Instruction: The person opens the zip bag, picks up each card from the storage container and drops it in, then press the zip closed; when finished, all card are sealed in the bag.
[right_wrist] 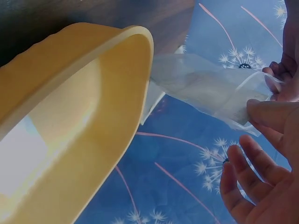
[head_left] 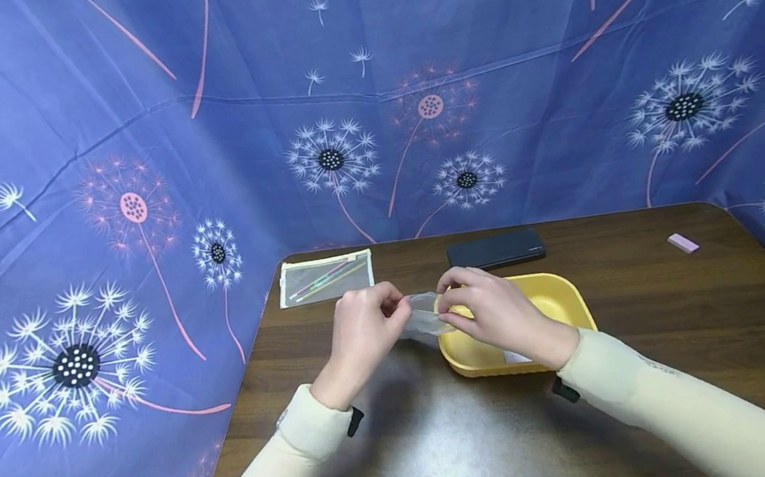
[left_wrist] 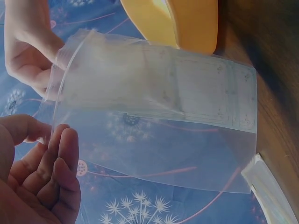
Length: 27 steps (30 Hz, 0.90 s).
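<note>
On my head feed, the left hand [head_left: 365,323] and right hand [head_left: 485,310] both pinch the mouth of a clear zip bag [left_wrist: 154,88]; pale flat sheets [left_wrist: 201,91] show inside. I log the bag at the near-left rim of the yellow basin [head_left: 463,355]; contact I cannot tell. On the bench [head_left: 439,448]: a translucent zip pouch [head_left: 353,280] with pencils, a black case [head_left: 496,250], a pink block [head_left: 683,242] well to the right.

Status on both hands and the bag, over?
Left hand and right hand pinching clear zip bag at zip end. Pale flat contents inside. Yellow plastic tub close by, nothing visibly blocking.
</note>
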{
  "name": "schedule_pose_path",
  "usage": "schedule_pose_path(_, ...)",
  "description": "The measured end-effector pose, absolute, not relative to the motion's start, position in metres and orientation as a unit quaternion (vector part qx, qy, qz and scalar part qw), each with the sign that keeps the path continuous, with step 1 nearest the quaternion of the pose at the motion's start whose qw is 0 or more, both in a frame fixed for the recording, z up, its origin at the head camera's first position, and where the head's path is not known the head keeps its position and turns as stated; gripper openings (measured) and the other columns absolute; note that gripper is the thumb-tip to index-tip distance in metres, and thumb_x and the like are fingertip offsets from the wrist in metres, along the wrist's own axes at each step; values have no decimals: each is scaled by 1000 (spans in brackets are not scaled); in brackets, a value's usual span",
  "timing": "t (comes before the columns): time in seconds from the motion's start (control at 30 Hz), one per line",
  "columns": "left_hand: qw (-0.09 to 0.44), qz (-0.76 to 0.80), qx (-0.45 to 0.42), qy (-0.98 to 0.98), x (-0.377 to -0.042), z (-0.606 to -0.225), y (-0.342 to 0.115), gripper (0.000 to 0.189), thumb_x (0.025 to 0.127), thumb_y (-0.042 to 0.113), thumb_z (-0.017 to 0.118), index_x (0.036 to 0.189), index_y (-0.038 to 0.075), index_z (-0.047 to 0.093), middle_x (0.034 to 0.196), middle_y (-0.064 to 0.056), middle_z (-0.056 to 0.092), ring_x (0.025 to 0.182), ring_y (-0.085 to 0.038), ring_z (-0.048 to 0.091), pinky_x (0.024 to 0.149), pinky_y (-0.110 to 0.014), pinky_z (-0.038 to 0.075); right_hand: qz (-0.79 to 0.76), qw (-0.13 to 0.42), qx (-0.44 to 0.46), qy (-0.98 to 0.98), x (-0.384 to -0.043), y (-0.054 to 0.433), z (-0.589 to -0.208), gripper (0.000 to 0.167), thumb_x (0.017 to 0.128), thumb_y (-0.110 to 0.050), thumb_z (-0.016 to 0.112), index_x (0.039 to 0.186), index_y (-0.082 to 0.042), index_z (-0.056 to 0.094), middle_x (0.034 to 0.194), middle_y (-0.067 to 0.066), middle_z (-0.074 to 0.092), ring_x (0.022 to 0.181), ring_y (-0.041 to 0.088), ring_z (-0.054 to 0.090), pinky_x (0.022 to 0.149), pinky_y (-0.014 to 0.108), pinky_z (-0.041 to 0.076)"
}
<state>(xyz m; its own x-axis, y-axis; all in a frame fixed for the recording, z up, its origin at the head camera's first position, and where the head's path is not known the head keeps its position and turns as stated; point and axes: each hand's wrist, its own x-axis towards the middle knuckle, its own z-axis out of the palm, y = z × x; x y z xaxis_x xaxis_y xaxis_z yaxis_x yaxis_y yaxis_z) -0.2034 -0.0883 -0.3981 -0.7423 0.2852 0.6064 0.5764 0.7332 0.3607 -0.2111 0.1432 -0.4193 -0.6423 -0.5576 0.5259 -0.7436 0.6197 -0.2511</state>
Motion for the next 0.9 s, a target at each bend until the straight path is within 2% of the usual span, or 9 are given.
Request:
schedule_pose_path(0.6, 266, -276, -248, -890, -203, -399, -89, 11, 81, 10, 73, 74, 18, 74, 63, 13, 64, 55, -1, 55, 56, -26, 45, 185, 195, 374, -888, -225, 129, -427, 5, 86, -19, 86, 89, -17, 82, 109, 0, 68, 96, 22, 65, 74, 38, 56)
schedule_pose_path(0.9, 267, -275, -249, -889, -203, -399, -87, 10, 82, 10, 74, 74, 17, 74, 63, 12, 64, 54, -1, 55, 55, -26, 45, 155, 196, 385, -889, -229, 123, -428, 5, 85, -17, 86, 86, -18, 82, 104, 1, 69, 90, 22, 65, 72, 39, 56)
